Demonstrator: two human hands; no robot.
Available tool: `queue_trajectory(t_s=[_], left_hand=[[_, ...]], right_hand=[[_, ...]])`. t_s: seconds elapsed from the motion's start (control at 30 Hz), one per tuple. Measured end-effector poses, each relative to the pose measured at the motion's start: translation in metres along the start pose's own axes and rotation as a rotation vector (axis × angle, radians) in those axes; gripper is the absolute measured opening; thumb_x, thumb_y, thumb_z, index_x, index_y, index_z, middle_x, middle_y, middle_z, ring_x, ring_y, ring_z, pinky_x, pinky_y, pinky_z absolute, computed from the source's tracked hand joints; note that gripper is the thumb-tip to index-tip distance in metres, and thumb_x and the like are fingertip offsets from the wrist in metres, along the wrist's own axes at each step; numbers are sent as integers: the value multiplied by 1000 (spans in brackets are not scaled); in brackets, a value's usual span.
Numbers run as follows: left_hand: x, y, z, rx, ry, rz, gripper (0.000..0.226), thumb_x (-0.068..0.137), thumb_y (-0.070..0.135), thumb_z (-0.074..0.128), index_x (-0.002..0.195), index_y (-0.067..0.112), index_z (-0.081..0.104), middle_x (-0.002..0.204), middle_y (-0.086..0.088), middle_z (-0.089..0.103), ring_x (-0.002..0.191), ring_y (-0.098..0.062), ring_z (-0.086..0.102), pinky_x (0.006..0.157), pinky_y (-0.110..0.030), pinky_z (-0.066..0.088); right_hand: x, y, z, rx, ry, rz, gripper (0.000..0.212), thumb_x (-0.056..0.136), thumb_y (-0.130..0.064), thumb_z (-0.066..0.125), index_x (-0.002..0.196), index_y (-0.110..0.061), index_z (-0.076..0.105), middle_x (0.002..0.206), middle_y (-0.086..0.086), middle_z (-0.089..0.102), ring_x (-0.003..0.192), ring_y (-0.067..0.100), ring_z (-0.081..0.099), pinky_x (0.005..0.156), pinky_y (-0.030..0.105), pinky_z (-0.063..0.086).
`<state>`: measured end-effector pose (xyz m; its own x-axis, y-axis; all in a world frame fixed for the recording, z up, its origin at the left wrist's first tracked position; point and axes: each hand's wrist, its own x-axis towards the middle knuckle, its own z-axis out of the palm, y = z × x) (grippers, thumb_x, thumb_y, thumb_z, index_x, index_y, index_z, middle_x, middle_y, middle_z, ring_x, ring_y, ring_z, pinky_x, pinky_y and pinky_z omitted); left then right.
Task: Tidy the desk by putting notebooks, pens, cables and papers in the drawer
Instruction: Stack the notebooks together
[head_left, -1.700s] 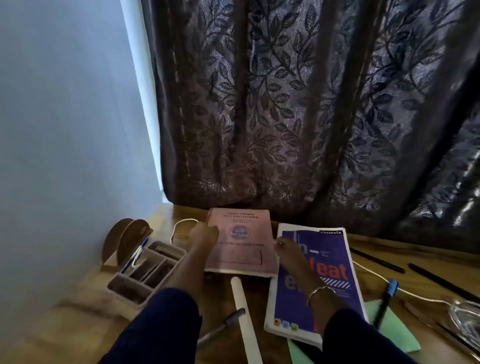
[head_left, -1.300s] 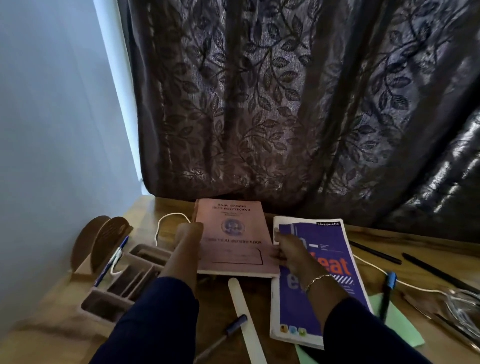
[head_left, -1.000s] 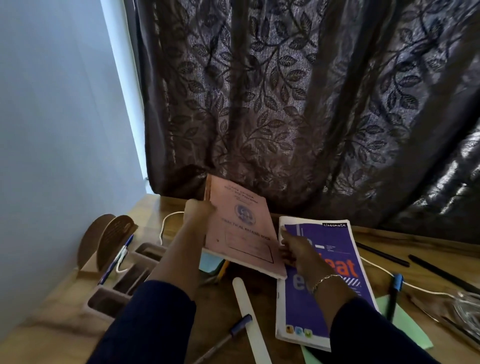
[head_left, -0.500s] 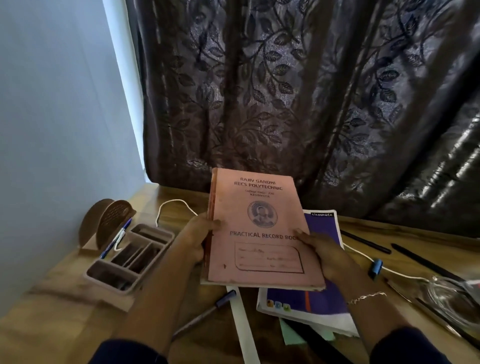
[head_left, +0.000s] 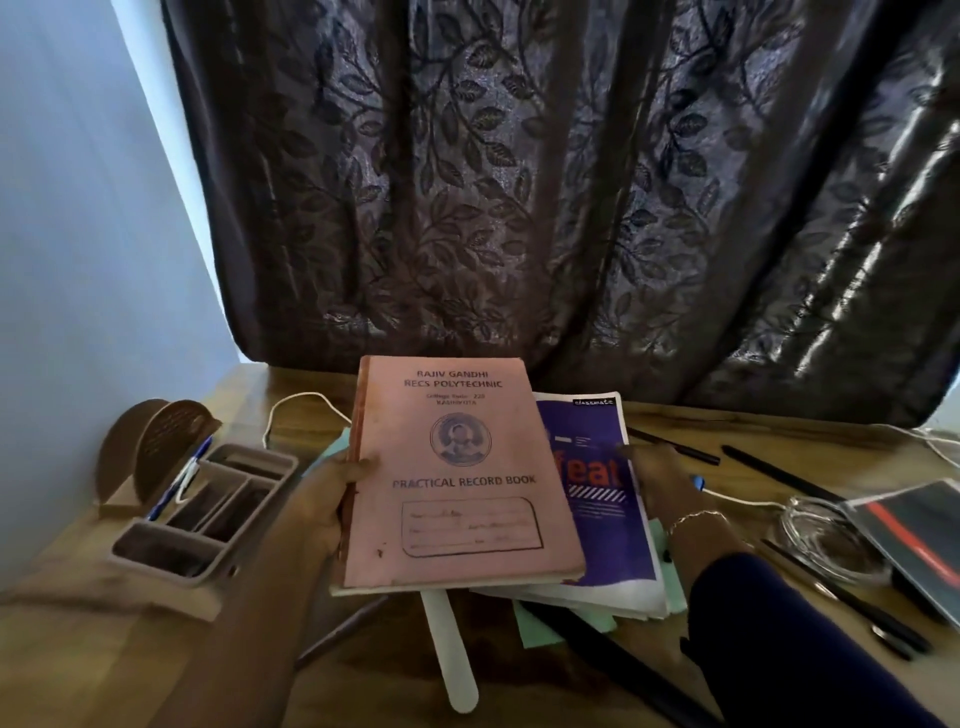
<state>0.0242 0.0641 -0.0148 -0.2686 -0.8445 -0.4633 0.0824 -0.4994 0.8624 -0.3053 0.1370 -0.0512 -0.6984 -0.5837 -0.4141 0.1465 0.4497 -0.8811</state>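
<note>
My left hand grips a pink record book by its spine edge and holds it raised over the wooden desk. To its right lies a purple notebook on a stack of papers, with my right hand resting on its right edge, fingers over the cover. Green paper sticks out beneath the stack. A white cable loops behind the pink book. Black pens lie at the back right.
A compartmented desk organiser with a blue pen stands at the left near the wall. A white flat stick and a pen lie in front. A glass ashtray and a dark booklet sit at the right. A dark curtain hangs behind.
The pink record book was lifted off the desk by both hands and drawn toward me. My right hand has left it and now rests on the purple notebook.
</note>
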Motion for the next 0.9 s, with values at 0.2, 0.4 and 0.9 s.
queue_trajectory(t_s=[0.2, 0.4, 0.9], left_hand=[[-2, -7, 6, 28, 21, -1, 13, 89, 7, 53, 101, 8, 56, 99, -19, 65, 91, -37, 61, 79, -50, 48], [1, -6, 15, 35, 33, -3, 5, 89, 8, 54, 91, 11, 57, 92, -16, 66, 87, -35, 62, 79, -49, 47], [-7, -15, 9, -145, -51, -18, 18, 86, 10, 54, 104, 9, 55, 94, -17, 66, 86, -35, 62, 70, -47, 49]], right_hand=[[26, 4, -7, -135, 1, 25, 30, 72, -10, 75, 90, 11, 64, 93, 28, 67, 85, 40, 65, 85, 54, 51], [-1, -17, -3, 10, -89, 144, 12, 82, 6, 58, 93, 10, 55, 72, 20, 57, 63, 31, 54, 68, 44, 48], [-52, -128, -51, 46, 184, -620, 24, 80, 4, 60, 65, -14, 54, 38, -9, 57, 30, -2, 49, 41, 19, 45]])
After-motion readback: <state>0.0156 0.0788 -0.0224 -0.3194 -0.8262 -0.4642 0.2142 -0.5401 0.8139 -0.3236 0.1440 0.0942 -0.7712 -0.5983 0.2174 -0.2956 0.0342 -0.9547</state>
